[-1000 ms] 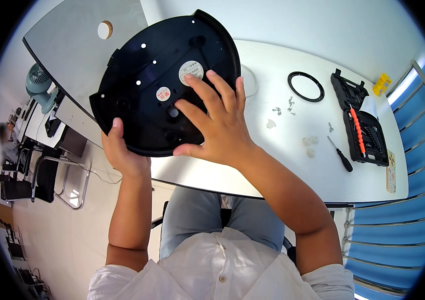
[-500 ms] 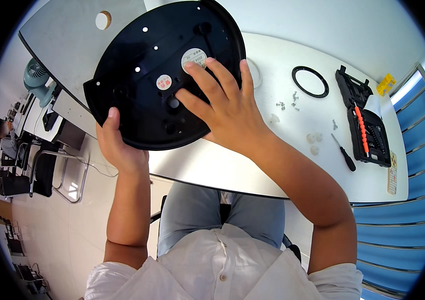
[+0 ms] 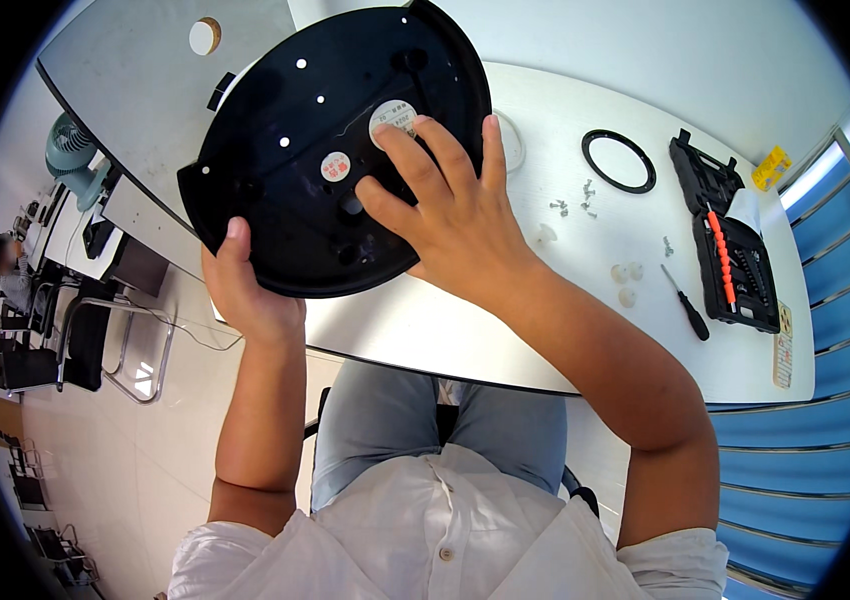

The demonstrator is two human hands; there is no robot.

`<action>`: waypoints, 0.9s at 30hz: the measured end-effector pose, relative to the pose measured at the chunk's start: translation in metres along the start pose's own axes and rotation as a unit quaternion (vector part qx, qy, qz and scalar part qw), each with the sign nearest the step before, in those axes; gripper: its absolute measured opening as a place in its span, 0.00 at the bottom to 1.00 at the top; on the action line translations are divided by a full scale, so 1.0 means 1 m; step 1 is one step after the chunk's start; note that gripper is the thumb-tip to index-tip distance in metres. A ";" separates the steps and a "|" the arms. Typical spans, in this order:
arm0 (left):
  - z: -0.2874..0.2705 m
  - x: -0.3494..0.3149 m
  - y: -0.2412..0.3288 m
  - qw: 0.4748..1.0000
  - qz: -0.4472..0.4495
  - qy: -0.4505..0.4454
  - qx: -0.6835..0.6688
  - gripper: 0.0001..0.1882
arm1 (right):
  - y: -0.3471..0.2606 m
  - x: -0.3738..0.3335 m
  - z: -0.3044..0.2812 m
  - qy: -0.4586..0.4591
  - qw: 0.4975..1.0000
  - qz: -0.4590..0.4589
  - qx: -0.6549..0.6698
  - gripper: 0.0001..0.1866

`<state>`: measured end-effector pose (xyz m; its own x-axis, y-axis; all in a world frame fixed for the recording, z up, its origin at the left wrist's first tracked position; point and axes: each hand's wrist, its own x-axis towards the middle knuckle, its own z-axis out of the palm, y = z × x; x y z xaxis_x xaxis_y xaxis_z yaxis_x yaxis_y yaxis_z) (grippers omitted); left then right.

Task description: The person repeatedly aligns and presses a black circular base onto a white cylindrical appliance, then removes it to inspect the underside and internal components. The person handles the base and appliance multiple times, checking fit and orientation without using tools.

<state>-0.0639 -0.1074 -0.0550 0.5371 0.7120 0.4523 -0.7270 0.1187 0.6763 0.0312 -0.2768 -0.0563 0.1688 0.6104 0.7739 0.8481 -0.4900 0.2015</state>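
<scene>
A large black rounded plastic cover [image 3: 275,205], tilted above the near side of the table, has several small holes and two round white stickers. My left hand [image 3: 250,285] grips its lower left edge, thumb on the face and the other fingers hidden behind. My right hand [image 3: 460,215] lies across the face with four fingers spread near the stickers; its thumb is mostly hidden past the lower edge. Behind the cover's upper left edge a small black tab [image 3: 221,91] and a white strip peek out.
Right of the cover, the white table [image 3: 545,340] holds a black ring [image 3: 620,131], loose screws [image 3: 588,190], translucent round pieces [image 3: 627,272], a screwdriver [image 3: 686,304] and an open black toolkit [image 3: 740,260]. A grey partition [image 3: 135,90] stands left. A person [image 3: 15,275] sits far left.
The left side of the black cover has shifted slightly right, along with my left hand. A black tab has come into sight behind its upper left edge. My right hand has barely moved.
</scene>
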 end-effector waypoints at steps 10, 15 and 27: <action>0.010 0.000 0.006 0.999 -0.015 -0.024 0.020 0.22 | 0.006 -0.009 0.013 0.082 0.995 -0.058 -0.006 0.34; 0.013 0.003 0.009 1.000 -0.029 -0.004 0.002 0.22 | 0.014 -0.001 0.010 0.076 0.992 -0.097 -0.035 0.27; 0.006 0.004 0.004 1.000 -0.003 -0.024 -0.016 0.21 | 0.009 0.012 0.006 0.097 0.986 -0.108 -0.087 0.14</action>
<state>-0.0623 -0.1079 -0.0469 0.5604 0.6778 0.4759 -0.7367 0.1455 0.6603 0.0441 -0.2705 -0.0490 -0.1196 0.5903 0.7983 0.7523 -0.4708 0.4609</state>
